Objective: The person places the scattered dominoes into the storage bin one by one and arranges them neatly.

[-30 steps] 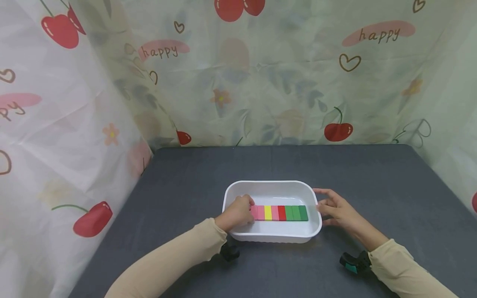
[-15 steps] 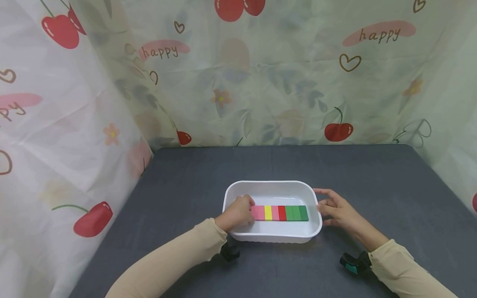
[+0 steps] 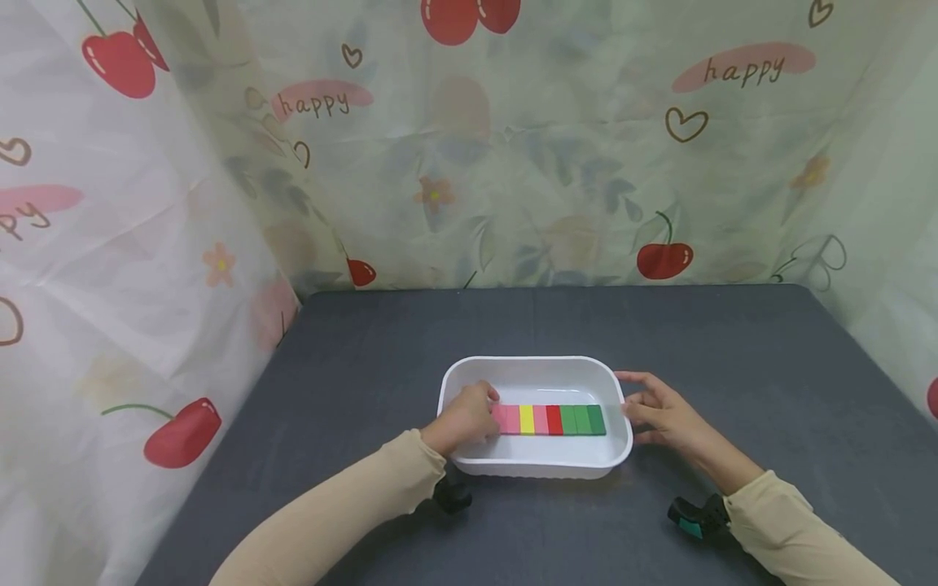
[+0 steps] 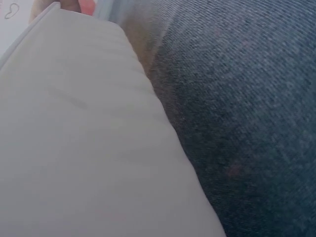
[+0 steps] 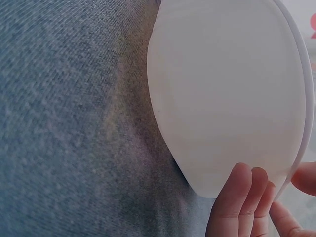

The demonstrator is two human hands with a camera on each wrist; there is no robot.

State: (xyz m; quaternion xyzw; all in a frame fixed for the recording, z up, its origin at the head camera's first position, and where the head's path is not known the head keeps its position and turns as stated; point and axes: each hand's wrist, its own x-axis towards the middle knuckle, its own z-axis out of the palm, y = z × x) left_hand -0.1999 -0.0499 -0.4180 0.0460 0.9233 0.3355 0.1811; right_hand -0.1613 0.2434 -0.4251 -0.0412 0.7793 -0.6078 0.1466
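In the head view a white plastic tray holds a row of thin coloured blocks lying side by side: pink, yellow, pink, red and greens. Over the tray's left rim, my left hand reaches in and pinches the leftmost pink block, partly hidden by the fingers. My right hand grips the tray's right end. Seen from the right wrist, its fingers lie along the outer wall, with the thumb across the rim. The left wrist view mostly shows the tray's outside wall.
The tray stands on a dark grey table. Behind and at both sides hangs a pale curtain printed with cherries and hearts. Black wrist cameras, the right one included, hang low beside the forearms.
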